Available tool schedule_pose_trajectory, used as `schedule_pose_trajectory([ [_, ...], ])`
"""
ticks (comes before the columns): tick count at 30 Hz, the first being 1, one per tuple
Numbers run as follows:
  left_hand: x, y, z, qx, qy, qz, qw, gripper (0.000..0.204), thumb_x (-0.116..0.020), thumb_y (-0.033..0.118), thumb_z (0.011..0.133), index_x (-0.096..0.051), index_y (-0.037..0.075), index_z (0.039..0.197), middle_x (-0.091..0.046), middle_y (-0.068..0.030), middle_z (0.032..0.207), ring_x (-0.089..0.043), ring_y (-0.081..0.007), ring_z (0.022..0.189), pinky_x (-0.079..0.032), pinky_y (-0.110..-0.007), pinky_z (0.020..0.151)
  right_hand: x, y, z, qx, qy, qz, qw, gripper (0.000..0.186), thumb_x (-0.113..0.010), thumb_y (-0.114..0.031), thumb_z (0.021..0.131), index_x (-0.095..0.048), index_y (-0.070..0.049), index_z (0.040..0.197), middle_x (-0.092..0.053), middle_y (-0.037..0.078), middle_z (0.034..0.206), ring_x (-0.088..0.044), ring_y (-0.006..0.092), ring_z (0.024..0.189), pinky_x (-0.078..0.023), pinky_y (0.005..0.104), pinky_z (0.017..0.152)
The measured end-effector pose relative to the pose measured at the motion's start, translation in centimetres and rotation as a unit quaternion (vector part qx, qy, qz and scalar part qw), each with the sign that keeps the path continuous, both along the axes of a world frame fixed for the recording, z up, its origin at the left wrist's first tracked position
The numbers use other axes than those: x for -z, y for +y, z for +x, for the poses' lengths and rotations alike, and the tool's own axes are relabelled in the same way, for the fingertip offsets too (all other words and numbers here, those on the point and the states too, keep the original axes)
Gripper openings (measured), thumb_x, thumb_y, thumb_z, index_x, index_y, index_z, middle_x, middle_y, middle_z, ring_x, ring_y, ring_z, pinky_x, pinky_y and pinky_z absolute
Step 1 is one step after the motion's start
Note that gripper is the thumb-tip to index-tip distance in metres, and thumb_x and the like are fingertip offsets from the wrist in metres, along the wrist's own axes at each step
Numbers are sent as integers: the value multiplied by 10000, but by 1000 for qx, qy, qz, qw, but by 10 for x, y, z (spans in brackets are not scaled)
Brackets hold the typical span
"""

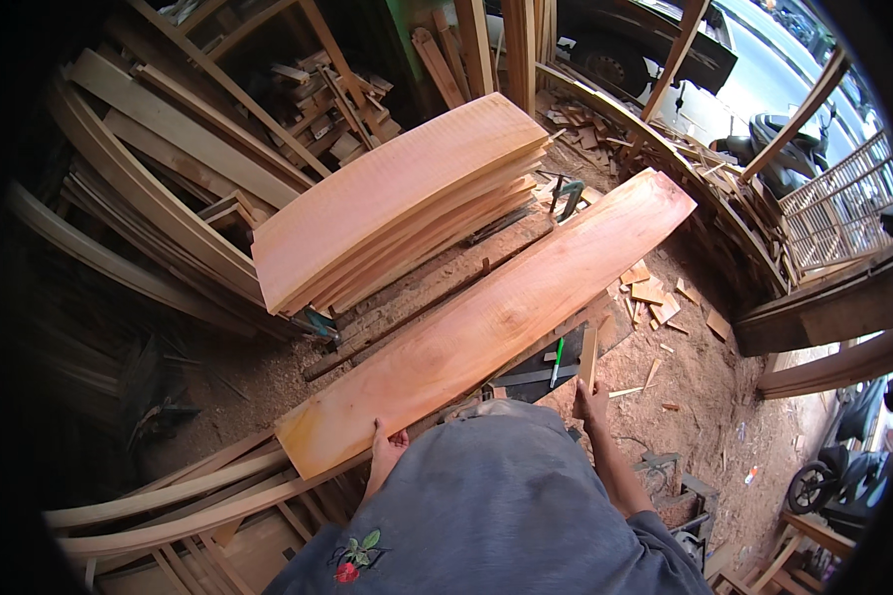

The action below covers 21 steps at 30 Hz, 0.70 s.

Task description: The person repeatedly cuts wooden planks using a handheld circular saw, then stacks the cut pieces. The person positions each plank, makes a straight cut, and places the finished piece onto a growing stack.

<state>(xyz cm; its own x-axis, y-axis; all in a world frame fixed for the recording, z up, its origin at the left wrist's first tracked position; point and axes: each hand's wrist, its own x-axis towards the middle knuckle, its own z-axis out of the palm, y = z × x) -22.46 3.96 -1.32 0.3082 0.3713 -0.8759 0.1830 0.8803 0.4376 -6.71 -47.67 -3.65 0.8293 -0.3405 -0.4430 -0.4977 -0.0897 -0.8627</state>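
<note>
Sawdust and offcuts cover the floor of an open-sided timber workshop, where a person in a grey shirt stands over a long wooden plank. Fingers of the left hand curl over the near edge of the plank close to its lower-left end, gripping it. The right hand is closed around the lower end of a thin wooden strip, which stands nearly upright just beside the plank's near edge. The plank lies flat, broad pale-orange face up, its long axis running diagonally from the lower left, near the person, up and away to the upper right, where its far end points toward the workshop's open side. It rests across rough, dust-strewn boards. Just beyond it, and roughly parallel, sits a stack of similar planks, well clear of both hands. A green-handled tool lies beneath the plank's near edge by the strip. Curved laths are piled at lower left, more lumber leans behind the stack, and parked motorbikes are visible at the right edge.
</note>
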Motion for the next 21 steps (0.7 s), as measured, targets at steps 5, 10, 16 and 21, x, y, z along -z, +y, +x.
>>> schedule_pose_trajectory([
  [5, -15, -9, -2, -91, -42, -32, 995, 468, -871, 409, 924, -703, 74, 1205, -687, -67, 1104, -650, -240, 1054, -585, -437, 977, -16, 0, -19, -104, 15, -122, 987, 430, -819, -298, 854, -661, 34, 1077, -681, 163, 899, -672, 289, 817, -538, 447, 741],
  [10, -23, -11, 7, -136, -146, 35, 979, 357, -815, 260, 987, -692, 83, 1272, -691, -73, 1230, -636, -246, 1184, -549, -490, 1086, -42, 9, -13, -326, 7, -256, 910, 619, -815, -360, 774, -646, -35, 1273, -751, 242, 1057, -728, 431, 1003, -551, 532, 910],
  [16, -45, 2, 3, -118, -160, 49, 979, 300, -777, 175, 1010, -689, 73, 1278, -705, -76, 1273, -652, -248, 1213, -560, -486, 1090, -58, 68, 27, -421, 5, -160, 893, 565, -813, -249, 778, -644, -13, 1263, -702, 258, 1126, -695, 448, 1065, -559, 519, 921],
  [21, -54, 0, -3, -102, -190, 41, 976, 316, -740, 139, 1030, -667, 40, 1321, -713, -111, 1319, -661, -261, 1262, -552, -500, 1117, -50, 134, 71, -424, -76, -172, 886, 649, -878, -266, 782, -628, 47, 1292, -693, 297, 1238, -672, 468, 1165, -548, 515, 992],
])
